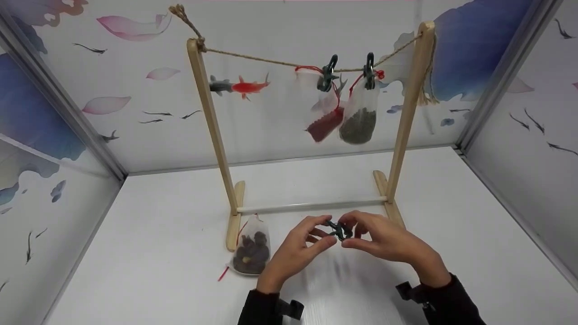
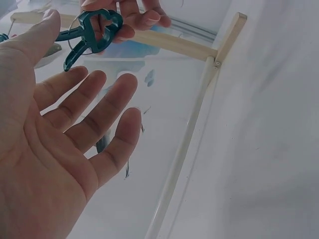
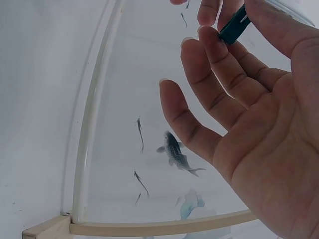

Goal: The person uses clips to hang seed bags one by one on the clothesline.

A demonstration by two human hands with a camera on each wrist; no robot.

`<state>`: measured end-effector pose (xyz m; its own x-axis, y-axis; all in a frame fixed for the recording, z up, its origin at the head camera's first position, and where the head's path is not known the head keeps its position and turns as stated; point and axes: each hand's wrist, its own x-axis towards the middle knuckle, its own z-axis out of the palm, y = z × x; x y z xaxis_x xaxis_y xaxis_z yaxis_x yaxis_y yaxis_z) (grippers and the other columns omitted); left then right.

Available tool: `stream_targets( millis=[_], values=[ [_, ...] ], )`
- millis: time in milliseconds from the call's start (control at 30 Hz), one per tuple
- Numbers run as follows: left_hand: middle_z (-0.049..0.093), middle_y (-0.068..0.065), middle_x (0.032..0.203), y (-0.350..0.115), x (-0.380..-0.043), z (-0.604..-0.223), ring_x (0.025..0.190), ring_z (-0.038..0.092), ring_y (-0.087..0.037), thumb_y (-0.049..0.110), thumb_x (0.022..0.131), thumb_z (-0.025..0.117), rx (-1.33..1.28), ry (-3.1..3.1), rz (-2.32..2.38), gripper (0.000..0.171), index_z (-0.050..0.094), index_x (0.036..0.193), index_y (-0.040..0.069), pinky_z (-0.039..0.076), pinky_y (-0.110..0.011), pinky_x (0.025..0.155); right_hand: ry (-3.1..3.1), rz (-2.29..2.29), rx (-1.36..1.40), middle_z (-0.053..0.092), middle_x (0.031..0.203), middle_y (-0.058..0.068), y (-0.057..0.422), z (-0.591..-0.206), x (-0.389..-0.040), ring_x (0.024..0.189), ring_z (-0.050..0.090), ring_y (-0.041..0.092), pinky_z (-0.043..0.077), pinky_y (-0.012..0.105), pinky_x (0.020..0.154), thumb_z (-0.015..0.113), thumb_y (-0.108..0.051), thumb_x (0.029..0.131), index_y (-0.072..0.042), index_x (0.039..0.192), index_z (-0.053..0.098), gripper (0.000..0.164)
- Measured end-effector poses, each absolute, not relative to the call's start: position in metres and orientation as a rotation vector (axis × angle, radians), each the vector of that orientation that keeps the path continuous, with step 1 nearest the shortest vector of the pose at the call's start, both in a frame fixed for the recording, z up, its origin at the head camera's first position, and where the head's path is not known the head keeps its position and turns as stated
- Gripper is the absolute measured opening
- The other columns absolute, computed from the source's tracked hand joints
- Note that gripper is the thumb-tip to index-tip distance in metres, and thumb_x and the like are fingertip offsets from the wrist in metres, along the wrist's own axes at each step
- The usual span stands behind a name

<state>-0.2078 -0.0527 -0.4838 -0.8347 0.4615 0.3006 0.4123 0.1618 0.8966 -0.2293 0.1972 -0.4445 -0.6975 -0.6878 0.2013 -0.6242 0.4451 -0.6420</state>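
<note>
A dark green spring clip (image 1: 339, 230) is held between both hands above the white table. My left hand (image 1: 300, 246) pinches its handles between thumb and index finger. From the other side, the right hand (image 1: 388, 237) grips the clip's jaw end with thumb and fingertips. In the left wrist view, the clip (image 2: 89, 35) shows its two handles spread apart, and the other left fingers are loosely extended. Only part of the clip (image 3: 234, 27) shows in the right wrist view. Left of the hands, a sheer drawstring bag (image 1: 253, 253) of dark brown pieces stands on the table.
A wooden rack (image 1: 212, 131) carries a twine line (image 1: 253, 57). Two green clips (image 1: 369, 74) fasten a bag with red contents (image 1: 325, 124) and a bag of greenish grains (image 1: 359, 126) to it. A pale crossbar (image 1: 311, 206) joins the rack's feet. Printed panels enclose the table (image 1: 149, 253).
</note>
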Motion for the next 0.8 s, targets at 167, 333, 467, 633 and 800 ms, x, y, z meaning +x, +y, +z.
stream_targets(
  millis=[167, 333, 467, 633, 800],
  values=[
    [0.057, 0.000, 0.133, -0.0529, -0.2082, -0.4839, 0.111, 0.065, -0.012, 0.031, 0.101, 0.065, 0.900, 2.362, 1.814, 0.050, 0.052, 0.146, 0.013, 0.052, -0.035, 0.093, 2.591, -1.092, -1.192, 0.065, 0.108, -0.007, 0.1967, -0.4443, -0.2289, 0.088, 0.064, 0.010, 0.056, 0.032, 0.076, 0.068, -0.038, 0.098, -0.013, 0.127, 0.058, 0.039],
    [0.057, 0.000, 0.133, -0.0531, -0.2085, -0.4847, 0.110, 0.065, -0.012, 0.032, 0.101, 0.066, 0.898, 2.371, 1.813, 0.049, 0.054, 0.145, 0.014, 0.052, -0.034, 0.092, 2.591, -1.081, -1.186, 0.065, 0.109, -0.006, 0.1962, -0.4451, -0.2289, 0.088, 0.063, 0.009, 0.056, 0.031, 0.075, 0.067, -0.039, 0.098, -0.012, 0.128, 0.058, 0.040],
    [0.058, 0.000, 0.133, -0.0531, -0.2088, -0.4855, 0.109, 0.065, -0.012, 0.032, 0.101, 0.065, 0.891, 2.382, 1.815, 0.047, 0.056, 0.143, 0.014, 0.053, -0.034, 0.091, 2.602, -1.069, -1.185, 0.065, 0.109, -0.006, 0.1958, -0.4452, -0.2289, 0.088, 0.064, 0.009, 0.056, 0.031, 0.076, 0.067, -0.040, 0.098, -0.012, 0.127, 0.059, 0.042],
    [0.059, 0.000, 0.131, -0.0521, -0.2086, -0.4862, 0.108, 0.065, -0.012, 0.033, 0.101, 0.065, 0.891, 2.407, 1.811, 0.045, 0.058, 0.140, 0.014, 0.053, -0.033, 0.091, 2.619, -1.049, -1.189, 0.066, 0.109, -0.006, 0.1959, -0.4452, -0.2287, 0.088, 0.064, 0.009, 0.055, 0.030, 0.076, 0.067, -0.040, 0.098, -0.012, 0.127, 0.059, 0.041],
    [0.061, 0.001, 0.128, -0.0509, -0.2085, -0.4869, 0.107, 0.065, -0.012, 0.036, 0.100, 0.065, 0.899, 2.440, 1.818, 0.042, 0.060, 0.137, 0.014, 0.053, -0.034, 0.090, 2.626, -1.034, -1.175, 0.065, 0.108, -0.007, 0.1955, -0.4451, -0.2287, 0.088, 0.063, 0.008, 0.055, 0.030, 0.076, 0.067, -0.041, 0.098, -0.013, 0.127, 0.059, 0.042]
  ],
)
